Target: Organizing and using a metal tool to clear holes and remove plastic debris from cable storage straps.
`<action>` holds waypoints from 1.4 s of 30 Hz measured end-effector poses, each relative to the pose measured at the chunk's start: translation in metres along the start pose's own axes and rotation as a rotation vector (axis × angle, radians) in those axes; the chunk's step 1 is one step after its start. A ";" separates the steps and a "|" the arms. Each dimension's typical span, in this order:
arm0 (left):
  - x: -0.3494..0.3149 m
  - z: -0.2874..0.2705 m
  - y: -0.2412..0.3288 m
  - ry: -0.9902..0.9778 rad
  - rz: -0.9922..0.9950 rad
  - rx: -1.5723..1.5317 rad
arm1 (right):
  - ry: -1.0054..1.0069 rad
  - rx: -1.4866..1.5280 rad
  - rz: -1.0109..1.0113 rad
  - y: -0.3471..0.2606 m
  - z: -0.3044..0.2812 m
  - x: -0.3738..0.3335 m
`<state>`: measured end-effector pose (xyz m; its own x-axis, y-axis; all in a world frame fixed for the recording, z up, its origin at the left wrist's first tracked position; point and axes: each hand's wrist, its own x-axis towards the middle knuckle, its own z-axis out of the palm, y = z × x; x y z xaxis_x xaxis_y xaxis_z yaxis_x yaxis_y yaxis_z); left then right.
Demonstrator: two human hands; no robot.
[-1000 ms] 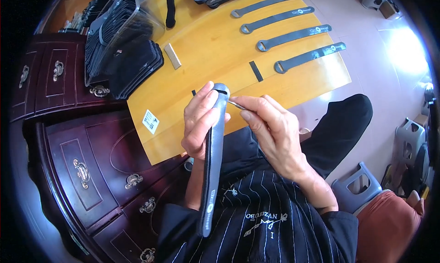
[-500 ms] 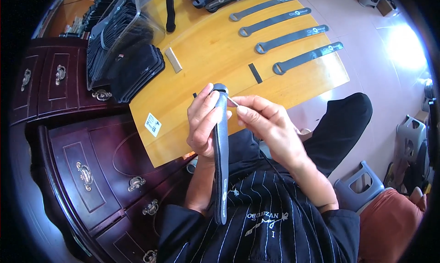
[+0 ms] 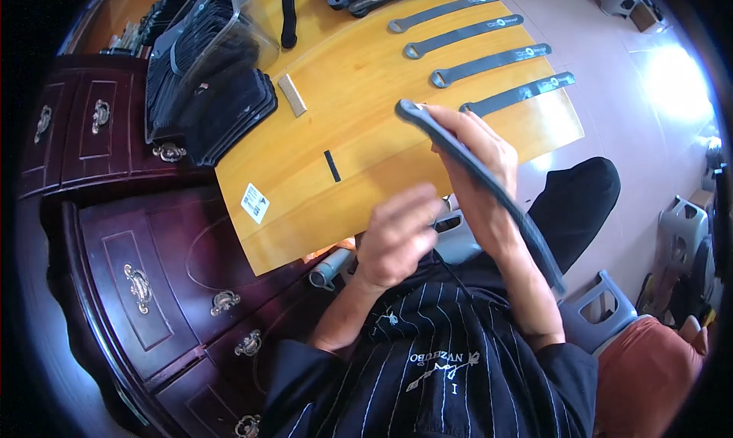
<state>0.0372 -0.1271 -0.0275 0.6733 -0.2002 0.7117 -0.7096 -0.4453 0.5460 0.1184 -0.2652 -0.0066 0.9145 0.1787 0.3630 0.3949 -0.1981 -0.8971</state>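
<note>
My right hand (image 3: 481, 144) is closed around a long black strap (image 3: 489, 174) with a rounded end, which slants from above my fingers down along my forearm. It looks thick, perhaps more than one layer; I cannot tell. My left hand (image 3: 397, 239) hovers by the table's near edge, apart from the strap, its fingers smeared by motion. Just beyond my right hand lies a dark grey strap with an eyelet end (image 3: 519, 94), the nearest of several laid in a row. A short black strip (image 3: 332, 166) rests on the yellow table (image 3: 366, 144).
At the left, a clear bin (image 3: 233, 25) holds many black straps, with a pile of black pieces (image 3: 233, 121) beside it. A small tan block (image 3: 292, 94) and a white label (image 3: 254, 203) lie on the table. Dark wooden drawers (image 3: 145, 277) stand left; a grey stool (image 3: 599, 308) stands right.
The strap has passed from my left hand to my right and swung rightward. My left hand has come away and lower. The thin piece my right hand pinched is no longer visible.
</note>
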 end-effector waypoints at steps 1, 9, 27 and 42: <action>-0.006 -0.003 -0.008 0.077 -0.055 0.125 | -0.017 -0.066 -0.054 -0.014 -0.003 0.001; 0.024 0.020 -0.023 0.415 0.162 0.201 | 0.043 -0.255 -0.120 -0.041 -0.001 0.000; 0.030 -0.022 -0.035 0.297 -0.408 -0.932 | -0.318 0.015 0.095 -0.035 -0.020 -0.001; 0.031 0.017 -0.005 0.461 -0.581 -0.729 | -0.172 -0.401 -0.105 -0.056 -0.023 -0.020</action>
<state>0.0651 -0.1460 -0.0152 0.9157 0.2977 0.2700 -0.3582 0.2997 0.8842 0.0804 -0.2801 0.0419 0.8529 0.3687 0.3697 0.5191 -0.5220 -0.6768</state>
